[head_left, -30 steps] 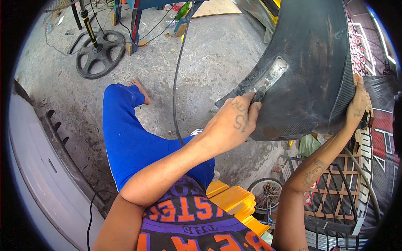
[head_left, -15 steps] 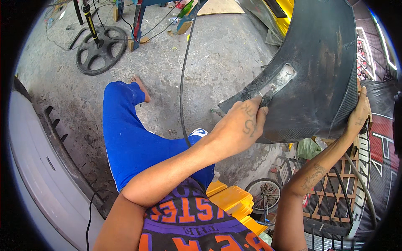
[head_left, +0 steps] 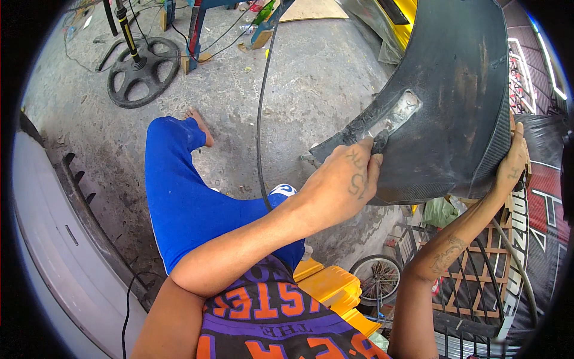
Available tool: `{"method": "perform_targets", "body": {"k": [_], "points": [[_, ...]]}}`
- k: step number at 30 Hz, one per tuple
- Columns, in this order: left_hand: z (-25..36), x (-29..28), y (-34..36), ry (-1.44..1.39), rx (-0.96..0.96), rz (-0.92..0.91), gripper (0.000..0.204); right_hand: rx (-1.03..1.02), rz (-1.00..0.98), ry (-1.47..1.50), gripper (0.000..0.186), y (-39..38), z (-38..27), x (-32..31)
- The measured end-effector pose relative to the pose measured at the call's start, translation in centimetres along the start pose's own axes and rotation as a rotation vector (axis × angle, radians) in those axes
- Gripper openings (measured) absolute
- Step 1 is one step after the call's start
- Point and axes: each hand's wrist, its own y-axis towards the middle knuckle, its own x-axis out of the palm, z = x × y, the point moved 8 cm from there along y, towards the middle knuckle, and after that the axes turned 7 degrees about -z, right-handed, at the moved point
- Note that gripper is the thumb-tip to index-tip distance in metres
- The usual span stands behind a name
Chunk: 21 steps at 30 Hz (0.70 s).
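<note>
A large dark curved panel [head_left: 454,84], like a vehicle body part, stands in front of me to the right. Its lower left side tapers to a point. A long shiny silver patch [head_left: 403,110] with a pale rim crosses its face. My left hand [head_left: 344,179] is closed round a small black-handled tool [head_left: 379,142] at the lower end of this patch; the fingers hide most of it, so its exact kind cannot be made out. My right hand [head_left: 513,157] grips the panel's right edge, fingers out of sight behind it.
A dark cable [head_left: 261,131] hangs between me and the floor. Far left stands a black wheel-shaped base [head_left: 143,73] with a post, near blue stand legs [head_left: 197,30]. A grey car panel [head_left: 72,239] lies left; yellow parts [head_left: 329,284] and a bicycle wheel [head_left: 376,278] sit below right.
Almost nothing differs. The whole view has shifted very slightly, and both hands keep their places on the tool and the panel.
</note>
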Motion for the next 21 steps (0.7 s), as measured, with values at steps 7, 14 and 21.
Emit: {"method": "perform_targets", "body": {"k": [7,14,21], "points": [[-0.1,0.1,0.1,0.019,-0.016,0.0,0.021,0.011,0.018,0.054,0.041,0.0,-0.3,-0.3],[-1.0,-0.2,-0.1,0.026,-0.015,0.005,0.023,0.02,0.02,0.088,0.041,-0.3,0.2,0.0],[-0.6,0.1,-0.2,-0.016,-0.037,-0.014,0.021,0.035,-0.006,0.03,0.045,-0.4,0.6,0.1]]}}
